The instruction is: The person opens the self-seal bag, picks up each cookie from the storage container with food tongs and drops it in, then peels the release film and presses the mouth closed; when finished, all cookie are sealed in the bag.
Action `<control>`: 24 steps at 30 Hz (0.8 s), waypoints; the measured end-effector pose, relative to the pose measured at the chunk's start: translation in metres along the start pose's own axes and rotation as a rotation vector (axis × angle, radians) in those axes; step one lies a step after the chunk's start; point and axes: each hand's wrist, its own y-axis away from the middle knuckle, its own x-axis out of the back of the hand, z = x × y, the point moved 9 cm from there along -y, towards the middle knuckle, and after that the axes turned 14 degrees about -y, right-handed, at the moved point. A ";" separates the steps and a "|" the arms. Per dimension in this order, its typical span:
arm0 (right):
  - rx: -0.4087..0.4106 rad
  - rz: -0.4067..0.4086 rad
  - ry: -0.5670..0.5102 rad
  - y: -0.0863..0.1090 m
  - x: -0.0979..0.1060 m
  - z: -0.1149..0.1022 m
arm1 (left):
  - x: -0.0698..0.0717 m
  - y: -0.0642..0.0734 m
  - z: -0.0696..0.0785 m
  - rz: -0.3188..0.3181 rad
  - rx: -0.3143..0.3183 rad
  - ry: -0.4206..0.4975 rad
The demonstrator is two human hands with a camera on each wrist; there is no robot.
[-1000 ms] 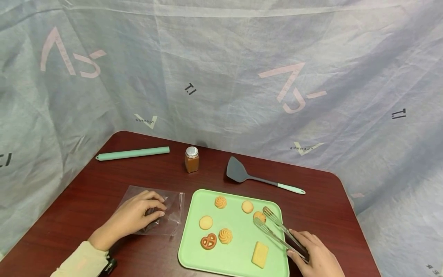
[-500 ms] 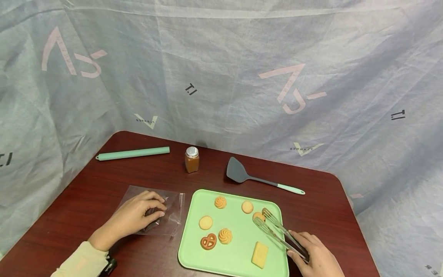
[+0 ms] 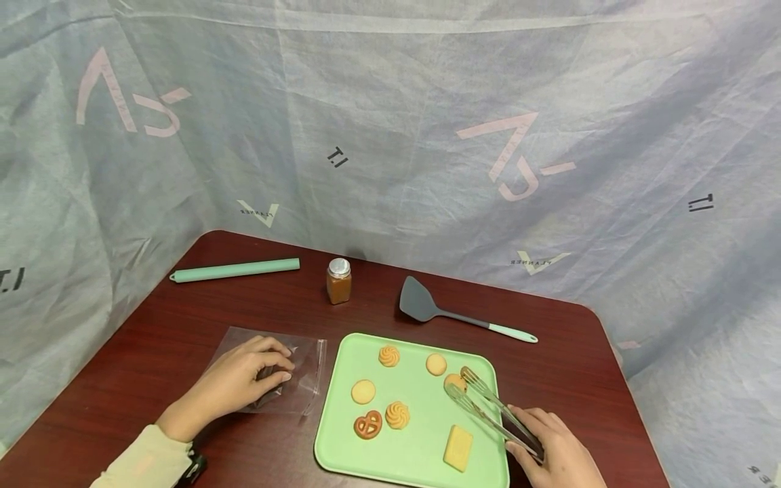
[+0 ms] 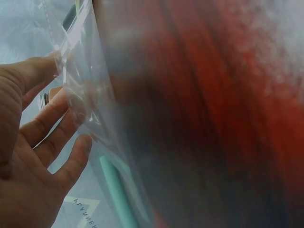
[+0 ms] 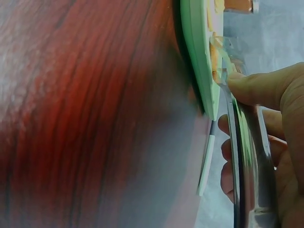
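Observation:
My left hand (image 3: pixel 247 376) rests on a transparent zip bag (image 3: pixel 305 379) lying flat on the table. In the left wrist view its thumb and fingertips touch the plastic and stand apart from one another. My right hand (image 3: pixel 558 451) holds metal tongs (image 3: pixel 497 407) between thumb and fingers over the right side of a green tray (image 3: pixel 415 461). The slotted tips of the tongs stand on either side of a round cookie (image 3: pixel 455 383) with a dark spot, partly covering it. In the right wrist view the tongs' arms (image 5: pixel 247 156) run along the palm.
Also on the tray are two swirl cookies (image 3: pixel 397 415), two plain round ones (image 3: pixel 363 392), a pretzel-shaped cookie (image 3: pixel 368 425) and a rectangular biscuit (image 3: pixel 458 448). Behind lie a green rod (image 3: pixel 238 270), a spice jar (image 3: pixel 338 281) and a grey spatula (image 3: pixel 417 301). Cloth hangs beyond the table.
The tongs' tips and the spotted cookie have shifted very slightly left and toward me. My left hand and the bag stay in place.

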 end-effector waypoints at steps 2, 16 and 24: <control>-0.018 -0.017 -0.006 -0.001 -0.001 0.001 | -0.001 0.000 0.000 -0.002 -0.002 0.003; -0.039 -0.054 -0.025 -0.003 -0.005 0.000 | -0.001 0.000 0.001 -0.017 0.007 0.009; 0.031 -0.014 -0.020 -0.003 -0.002 -0.007 | 0.000 0.000 0.002 -0.015 0.004 0.010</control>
